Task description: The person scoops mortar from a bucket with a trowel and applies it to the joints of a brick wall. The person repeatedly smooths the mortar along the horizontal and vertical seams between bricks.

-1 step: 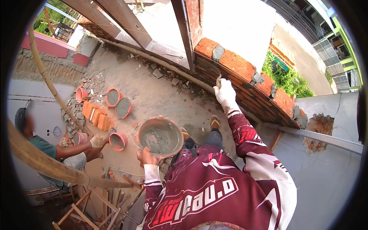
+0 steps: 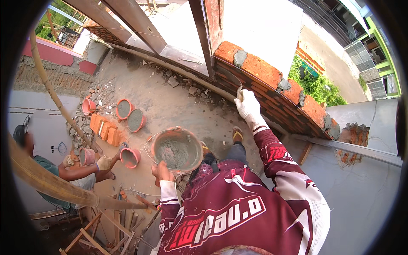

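Note:
My left hand (image 2: pixel 162 171), bare, is closed on the near rim of an orange bucket (image 2: pixel 196 166), tilted so that the wet grey mortar (image 2: pixel 172 154) inside shows. My right hand (image 2: pixel 247 104), in a white glove, grips the handle of a trowel (image 2: pixel 230 78). The trowel's thin blade lies against or just beside the side face of a low brick wall (image 2: pixel 272 104); whether it touches I cannot tell. Dabs of grey mortar fill the gaps between the orange bricks (image 2: pixel 260 70) of the top course. A thin string runs along that course.
At left a co-worker (image 2: pixel 68 172) sits near small mortar buckets (image 2: pixel 135 120) and a stack of bricks (image 2: pixel 105 129). Bamboo poles (image 2: pixel 55 178) cross the left side. Rubble (image 2: pixel 173 81) lies along the wall's foot. A wooden frame (image 2: pixel 208 38) stands at the wall's end.
My right hand has shifted slightly down and left, and the trowel's blade shows broader against the wall's side. My left hand stays on the bucket. The co-worker's hand has moved a little.

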`<state>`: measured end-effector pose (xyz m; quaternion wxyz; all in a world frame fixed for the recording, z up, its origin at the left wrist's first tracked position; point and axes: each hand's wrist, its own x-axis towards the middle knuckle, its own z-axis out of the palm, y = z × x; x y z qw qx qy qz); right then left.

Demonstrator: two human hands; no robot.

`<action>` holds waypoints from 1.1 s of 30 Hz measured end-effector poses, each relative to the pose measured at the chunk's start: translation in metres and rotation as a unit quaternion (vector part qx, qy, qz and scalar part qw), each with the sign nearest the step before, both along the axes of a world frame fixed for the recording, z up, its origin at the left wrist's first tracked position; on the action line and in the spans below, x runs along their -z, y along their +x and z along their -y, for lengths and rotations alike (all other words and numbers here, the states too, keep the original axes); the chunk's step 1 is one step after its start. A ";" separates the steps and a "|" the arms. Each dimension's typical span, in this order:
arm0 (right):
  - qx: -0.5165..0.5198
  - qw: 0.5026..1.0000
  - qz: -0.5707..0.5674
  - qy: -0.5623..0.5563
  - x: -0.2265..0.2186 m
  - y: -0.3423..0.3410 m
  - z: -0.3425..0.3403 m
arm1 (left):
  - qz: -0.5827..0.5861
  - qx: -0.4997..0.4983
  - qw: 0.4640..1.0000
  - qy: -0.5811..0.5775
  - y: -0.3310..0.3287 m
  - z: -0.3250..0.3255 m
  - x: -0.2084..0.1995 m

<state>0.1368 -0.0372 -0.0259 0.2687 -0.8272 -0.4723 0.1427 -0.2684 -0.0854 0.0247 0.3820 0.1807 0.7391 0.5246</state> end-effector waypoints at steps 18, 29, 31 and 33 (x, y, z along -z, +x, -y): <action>-0.225 0.959 0.008 -0.171 -0.053 -0.191 0.087 | -0.051 0.358 0.906 0.221 0.069 -0.082 0.035; -0.103 0.991 0.021 -0.089 -0.075 -0.152 0.138 | -0.055 0.366 0.903 0.219 0.107 -0.019 0.020; -0.181 0.977 0.025 -0.106 -0.071 -0.139 0.150 | -0.084 0.401 0.891 0.196 0.114 0.003 0.009; -0.316 0.939 0.051 -0.125 -0.086 -0.139 0.177 | -0.082 0.404 0.888 0.202 0.126 0.012 0.006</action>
